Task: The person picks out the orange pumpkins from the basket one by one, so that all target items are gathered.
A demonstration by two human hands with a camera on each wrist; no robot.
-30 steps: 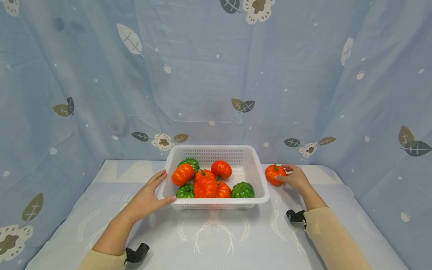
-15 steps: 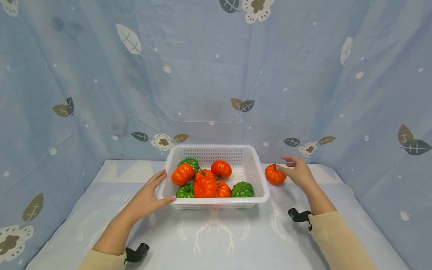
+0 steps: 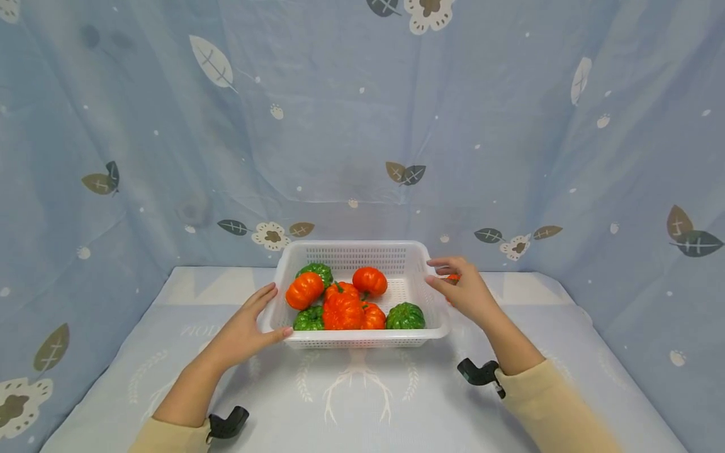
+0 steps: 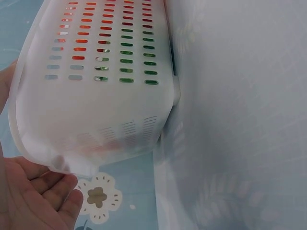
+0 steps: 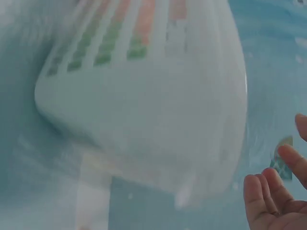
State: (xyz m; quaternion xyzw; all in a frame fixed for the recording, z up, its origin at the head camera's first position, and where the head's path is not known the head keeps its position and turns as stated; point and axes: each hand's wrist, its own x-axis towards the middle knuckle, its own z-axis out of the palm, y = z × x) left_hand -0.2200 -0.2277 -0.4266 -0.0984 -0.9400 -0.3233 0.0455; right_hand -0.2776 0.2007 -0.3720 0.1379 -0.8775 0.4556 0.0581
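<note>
A white plastic basket point(image 3: 365, 335) holds several small orange pumpkins point(image 3: 304, 290) and green pumpkins point(image 3: 405, 316). My left hand point(image 3: 243, 332) holds the basket's left front corner, with the thumb on the front rim. In the left wrist view, that hand's curled fingertips point(image 4: 67, 184) meet the end lip. My right hand point(image 3: 464, 290) is beside the right rim, thumb and fingers apart and nothing held. Mostly hidden behind it, one orange pumpkin point(image 3: 454, 277) lies on the table outside the basket. The basket is blurred in the right wrist view.
The table has a pale patterned cloth point(image 3: 362, 396). Close behind the basket hangs a blue curtain point(image 3: 340, 138) with leaves and flowers, which also runs along both sides. A black wrist camera point(image 3: 478, 372) sticks out from the right sleeve point(image 3: 557, 402).
My right hand has let go of the orange pumpkin on the table, lifted off it and moved left to the basket's right rim. The left hand has stayed at its corner.
</note>
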